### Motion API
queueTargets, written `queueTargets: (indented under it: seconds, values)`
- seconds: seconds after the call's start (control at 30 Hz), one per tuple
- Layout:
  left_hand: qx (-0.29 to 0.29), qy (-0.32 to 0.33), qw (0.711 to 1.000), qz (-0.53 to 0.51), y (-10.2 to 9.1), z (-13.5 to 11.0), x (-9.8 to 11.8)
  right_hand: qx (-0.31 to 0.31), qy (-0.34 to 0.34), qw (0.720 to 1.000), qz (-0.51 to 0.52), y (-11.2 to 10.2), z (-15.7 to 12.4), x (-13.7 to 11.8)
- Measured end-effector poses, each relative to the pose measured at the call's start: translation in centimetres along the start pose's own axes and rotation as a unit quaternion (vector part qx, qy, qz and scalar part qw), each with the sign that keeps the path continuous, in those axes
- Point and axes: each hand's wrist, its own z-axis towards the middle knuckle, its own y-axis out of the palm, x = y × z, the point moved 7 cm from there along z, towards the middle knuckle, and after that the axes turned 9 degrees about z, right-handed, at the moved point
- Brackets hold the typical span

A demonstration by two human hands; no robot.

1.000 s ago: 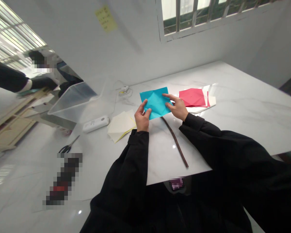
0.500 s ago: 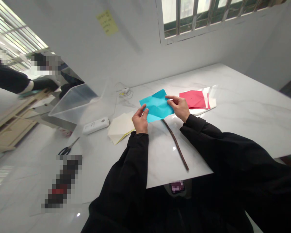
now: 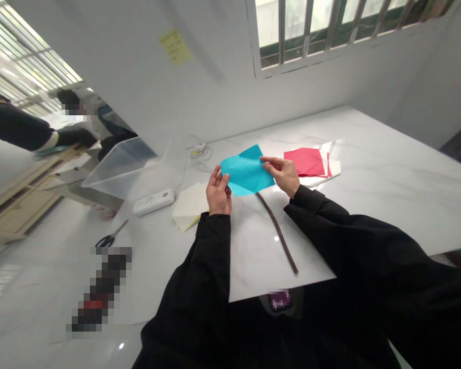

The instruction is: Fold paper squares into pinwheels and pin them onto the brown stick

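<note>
Both my hands hold up a creased sheet of turquoise origami paper (image 3: 247,170) just above the marble table. My left hand (image 3: 218,192) grips the sheet's left edge, while my right hand (image 3: 282,175) pinches its right side between thumb and fingers. Below the sheet lies a thin dark twig (image 3: 278,233), apart from both hands. A stack of cream paper (image 3: 190,202) sits near my left hand, partly hidden by it. Beyond my right hand lies red paper (image 3: 305,161) on white sheets (image 3: 322,174).
The white marble table (image 3: 388,174) stands against a wall. A white power bank (image 3: 153,202) and a small cable device (image 3: 198,150) lie on it. Black-handled scissors (image 3: 111,234) and a transparent plastic bin (image 3: 121,171) are at left, with a co-worker (image 3: 75,115) beyond.
The turquoise sheet has opened flatter, and its diamond-shaped fold no longer shows. My left hand has turned and moved slightly left, and the view has shifted a little.
</note>
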Motion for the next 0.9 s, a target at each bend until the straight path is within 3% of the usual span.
queueTargets:
  seconds: [0.2,0.27,0.33,0.4,0.47,0.5,0.53,0.57,0.63,0.7,0.8,0.87,0.9]
  values:
    - [-0.138,-0.147,0.977,-0.066,2.9,-2.1,-0.5,-0.048,0.034,0.998,0.029,0.8,-0.4,0.7]
    - [-0.14,-0.189,0.969,-0.08,2.9,-2.6,-1.1,-0.068,0.047,0.996,0.024,1.2,-0.7,0.8]
    - [-0.111,-0.192,0.972,-0.081,1.7,-2.5,-0.7,-0.082,0.064,0.994,0.024,1.7,-1.0,0.9]
    - [-0.033,-0.139,0.988,-0.057,-1.1,-1.8,1.6,-0.087,0.077,0.993,0.032,2.0,-1.2,0.9]
    - [0.086,0.003,0.996,0.024,-5.4,-1.2,6.5,-0.089,0.079,0.993,0.025,2.2,-1.4,0.9]
    - [0.138,0.102,0.98,0.098,-7.4,-1.3,9.6,-0.091,0.077,0.993,0.016,2.2,-1.5,0.9]
    - [0.158,0.205,0.947,0.188,-8.6,-1.7,12.8,-0.094,0.073,0.993,0.004,2.2,-1.5,0.9]
    - [0.141,0.291,0.904,0.28,-9.1,-2.1,15.2,-0.097,0.069,0.993,-0.008,2.3,-1.6,0.9]
    - [0.069,0.37,0.821,0.429,-9.3,-2.5,16.8,-0.103,0.061,0.992,-0.033,2.3,-1.8,1.0]
    - [-0.02,0.351,0.746,0.566,-9.5,-2.2,14.4,-0.108,0.049,0.991,-0.058,2.4,-2.0,1.1]
    - [-0.121,0.199,0.649,0.725,-10.9,-1.4,6.8,-0.117,0.022,0.988,-0.098,2.6,-2.3,1.1]
    - [-0.157,0.132,0.591,0.78,-11.9,-1.5,2.9,-0.126,0.006,0.984,-0.124,2.7,-2.5,1.1]
    - [-0.16,0.126,0.573,0.794,-12.2,-1.6,1.9,-0.13,0.002,0.982,-0.136,2.7,-2.6,1.1]
